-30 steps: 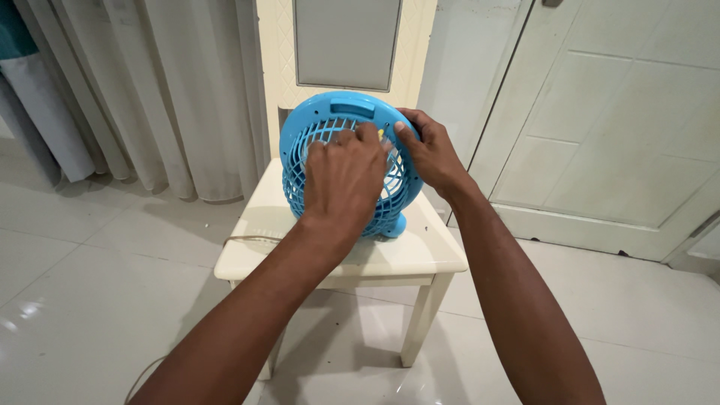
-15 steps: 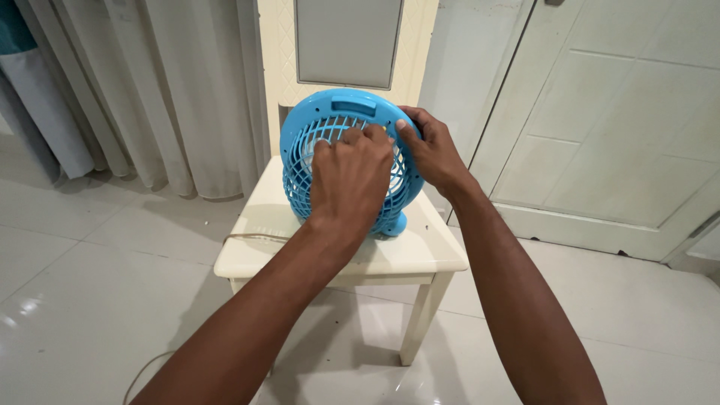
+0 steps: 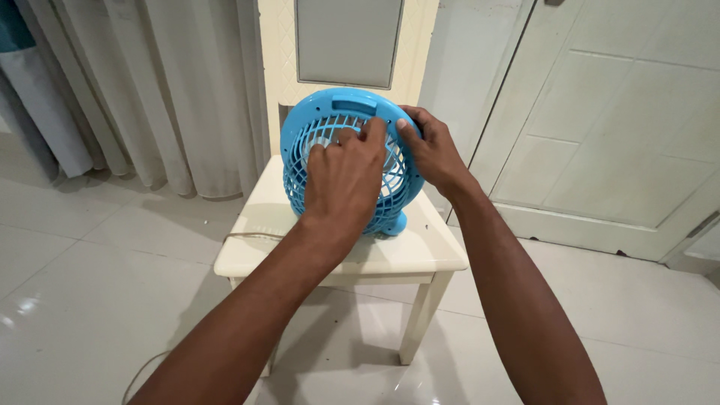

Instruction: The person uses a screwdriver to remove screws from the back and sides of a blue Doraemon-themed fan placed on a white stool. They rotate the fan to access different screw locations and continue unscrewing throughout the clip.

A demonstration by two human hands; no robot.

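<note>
A small blue table fan (image 3: 330,112) with a round grille stands upright on the seat of a cream chair (image 3: 420,251). My left hand (image 3: 346,176) lies over the front grille, its fingertips hooked into the upper grille bars. My right hand (image 3: 431,154) grips the fan's upper right rim, thumb on the front edge. The fan's blue foot (image 3: 395,223) shows below my left wrist. Most of the grille's centre is hidden behind my left hand.
A thin cord (image 3: 251,237) runs off the chair's left edge down to the glossy white tiled floor (image 3: 90,300). White curtains (image 3: 165,90) hang at the left. White panelled doors (image 3: 600,120) stand at the right, close behind the chair.
My left hand has shifted slightly on the grille, its fingers reaching a little higher. The fan and my right hand have stayed in place.
</note>
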